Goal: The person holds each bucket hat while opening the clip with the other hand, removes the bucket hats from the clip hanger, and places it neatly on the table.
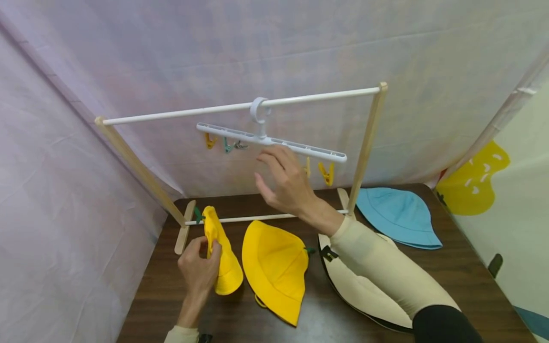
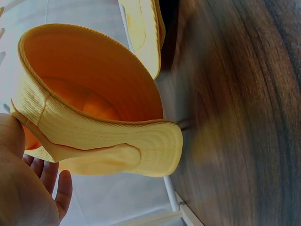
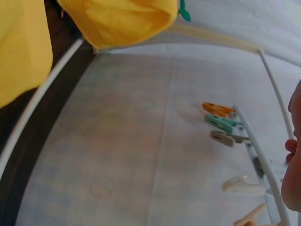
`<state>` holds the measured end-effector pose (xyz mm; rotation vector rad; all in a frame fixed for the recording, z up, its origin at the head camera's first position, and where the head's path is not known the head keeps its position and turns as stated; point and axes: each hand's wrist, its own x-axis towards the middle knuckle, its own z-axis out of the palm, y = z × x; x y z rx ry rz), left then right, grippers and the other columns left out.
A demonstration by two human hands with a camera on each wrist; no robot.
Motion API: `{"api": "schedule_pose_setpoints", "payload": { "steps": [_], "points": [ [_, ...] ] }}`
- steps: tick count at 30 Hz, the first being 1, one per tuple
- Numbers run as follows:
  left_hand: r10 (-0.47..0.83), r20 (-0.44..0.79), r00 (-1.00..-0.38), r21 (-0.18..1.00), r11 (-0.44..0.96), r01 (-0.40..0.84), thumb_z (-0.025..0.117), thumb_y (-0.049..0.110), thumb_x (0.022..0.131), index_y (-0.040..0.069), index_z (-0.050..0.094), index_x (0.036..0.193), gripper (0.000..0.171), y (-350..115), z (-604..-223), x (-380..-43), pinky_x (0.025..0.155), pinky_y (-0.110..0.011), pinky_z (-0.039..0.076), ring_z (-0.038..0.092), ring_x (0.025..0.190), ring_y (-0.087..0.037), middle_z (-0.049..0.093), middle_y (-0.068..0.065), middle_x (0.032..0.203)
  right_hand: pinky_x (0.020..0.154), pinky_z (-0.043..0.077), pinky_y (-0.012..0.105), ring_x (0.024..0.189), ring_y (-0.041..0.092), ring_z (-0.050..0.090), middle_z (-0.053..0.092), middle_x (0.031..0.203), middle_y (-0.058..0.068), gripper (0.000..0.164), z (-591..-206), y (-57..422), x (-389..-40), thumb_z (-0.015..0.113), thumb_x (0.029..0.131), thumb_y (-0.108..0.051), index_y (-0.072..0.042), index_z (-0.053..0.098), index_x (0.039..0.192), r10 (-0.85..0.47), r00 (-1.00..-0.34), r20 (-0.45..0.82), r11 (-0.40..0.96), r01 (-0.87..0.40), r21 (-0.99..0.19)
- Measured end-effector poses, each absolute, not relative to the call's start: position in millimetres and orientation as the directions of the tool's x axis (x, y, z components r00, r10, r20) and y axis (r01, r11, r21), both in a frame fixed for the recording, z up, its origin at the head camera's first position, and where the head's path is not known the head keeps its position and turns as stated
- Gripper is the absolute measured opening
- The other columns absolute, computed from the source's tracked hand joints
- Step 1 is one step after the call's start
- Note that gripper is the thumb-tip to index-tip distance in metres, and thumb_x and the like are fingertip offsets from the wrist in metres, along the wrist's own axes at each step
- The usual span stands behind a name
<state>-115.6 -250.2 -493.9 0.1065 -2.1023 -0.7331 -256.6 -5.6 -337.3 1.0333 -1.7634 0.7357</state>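
Note:
My left hand (image 1: pixel 199 267) pinches the brim of a yellow bucket hat (image 1: pixel 226 269), which stands on its side above the table with a green leaf-like tab on its crown. In the left wrist view the hat's orange-looking inside (image 2: pixel 94 89) faces the camera. My right hand (image 1: pixel 287 183) is raised just below the white clip hanger (image 1: pixel 309 148), fingers loosely bent with nothing visible in them. Whether it touches the hanger I cannot tell. From the hanger dangle clothespins, among them an orange one (image 3: pixel 218 109), a green one (image 3: pixel 221 123) and a yellow one (image 1: pixel 327 174).
The hanger hooks over the white top bar (image 1: pixel 184 113) of a wood-posted rack. Beside the held hat lies a second yellow hat (image 1: pixel 276 267) on the dark table (image 1: pixel 158 295). A cream hat (image 1: pixel 364 290) lies under my right forearm, and a blue hat (image 1: pixel 396 214) at the back right.

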Motion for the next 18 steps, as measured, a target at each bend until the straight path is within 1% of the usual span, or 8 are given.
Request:
{"api": "schedule_pose_setpoints", "payload": {
  "steps": [4,5,12,14,18],
  "points": [
    [-0.329,0.706,-0.627,0.541,0.822,0.178,0.076,0.012,0.081,0.003,0.073,0.084,0.010,-252.1,-492.8,-114.3,0.061,-0.024,0.049,0.063,0.062,-0.020,0.071,-0.011,0.074,0.108,0.048,0.047,0.117,0.037,0.062,0.070,0.120,0.021,0.037,-327.4,4.9,-261.2,0.076,0.083,-0.012,0.004,0.068,0.115,-0.322,-0.202,0.925,0.515,-0.857,-0.008],
    [-0.328,0.706,-0.628,0.540,0.823,0.177,0.076,0.012,0.081,0.004,0.073,0.085,0.009,-252.7,-492.5,-114.1,0.061,-0.024,0.049,0.063,0.062,-0.020,0.071,-0.011,0.074,0.107,0.048,0.047,0.117,0.037,0.062,0.070,0.120,0.021,0.037,-325.0,8.0,-262.9,0.075,0.083,-0.012,0.004,0.068,0.116,-0.322,-0.210,0.923,0.535,-0.845,-0.006],
    [-0.334,0.697,-0.634,0.539,0.828,0.156,0.076,0.013,0.083,0.002,0.074,0.086,0.012,-256.8,-489.8,-111.8,0.060,-0.033,0.054,0.066,0.064,-0.022,0.073,-0.013,0.077,0.106,0.047,0.050,0.119,0.038,0.062,0.071,0.122,0.021,0.035,-310.9,30.1,-273.8,0.070,0.087,-0.014,0.005,0.067,0.116,-0.343,-0.305,0.888,0.648,-0.761,-0.011],
    [-0.337,0.694,-0.637,0.538,0.830,0.146,0.076,0.014,0.083,0.002,0.074,0.087,0.013,-257.6,-488.7,-110.6,0.061,-0.030,0.054,0.066,0.065,-0.022,0.074,-0.013,0.078,0.108,0.046,0.051,0.120,0.038,0.062,0.071,0.123,0.021,0.035,-309.3,34.6,-277.6,0.069,0.088,-0.016,0.004,0.067,0.117,-0.353,-0.324,0.878,0.668,-0.744,-0.006],
    [-0.342,0.681,-0.648,0.540,0.832,0.129,0.077,0.015,0.083,0.002,0.074,0.088,0.014,-259.3,-486.8,-108.2,0.063,-0.025,0.053,0.067,0.066,-0.021,0.075,-0.013,0.080,0.110,0.046,0.051,0.121,0.039,0.062,0.071,0.124,0.021,0.038,-309.9,42.2,-285.5,0.072,0.089,-0.019,0.004,0.066,0.118,-0.369,-0.355,0.859,0.690,-0.724,-0.002]
  ]
}}
